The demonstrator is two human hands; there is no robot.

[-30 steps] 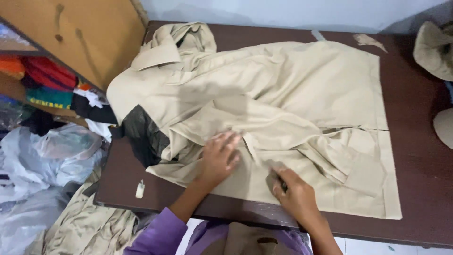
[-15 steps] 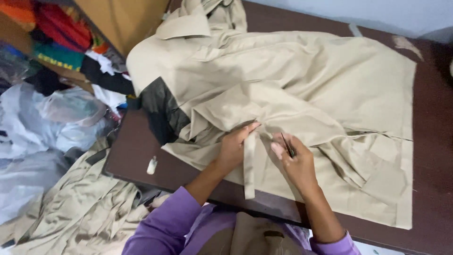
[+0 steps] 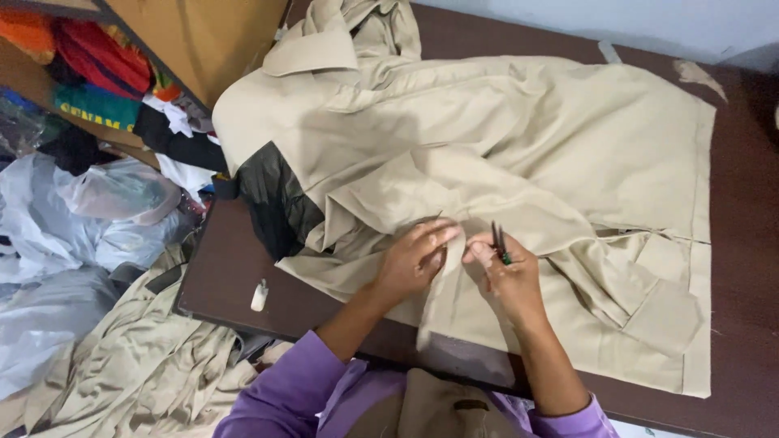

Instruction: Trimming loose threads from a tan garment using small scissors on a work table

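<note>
**Two hands pinch a strip of beige cloth on a dark worktop**

A beige garment (image 3: 519,154) lies spread over most of the dark brown worktop (image 3: 235,276), its collar end bunched toward the far left corner and its hem running along the right side. A narrow strip of the same cloth (image 3: 442,300) rises from the garment near the front edge and hangs down toward the person.

The left hand (image 3: 410,264) rests on the garment with its fingers curled, the grip clenched on the upper end of the strip between thumb and fingertips. The right hand (image 3: 507,280) meets it from the other side, its grip likewise pinched on the strip's top, the two sets of fingertips almost touching. A small dark snipping tool (image 3: 498,242) stands up between the right hand's fingers, its points aimed away from the person. Both arms wear purple sleeves.

A dark lining or patch (image 3: 276,203) shows under the garment's left edge. A small white piece, perhaps chalk (image 3: 259,295), lies on the bare worktop near the front left corner, well apart from the hands. More beige cloth (image 3: 138,373) is heaped on the floor to the left, beside clear plastic bags (image 3: 89,211). Folded coloured fabrics (image 3: 89,73) fill a shelf at the upper left.
</note>
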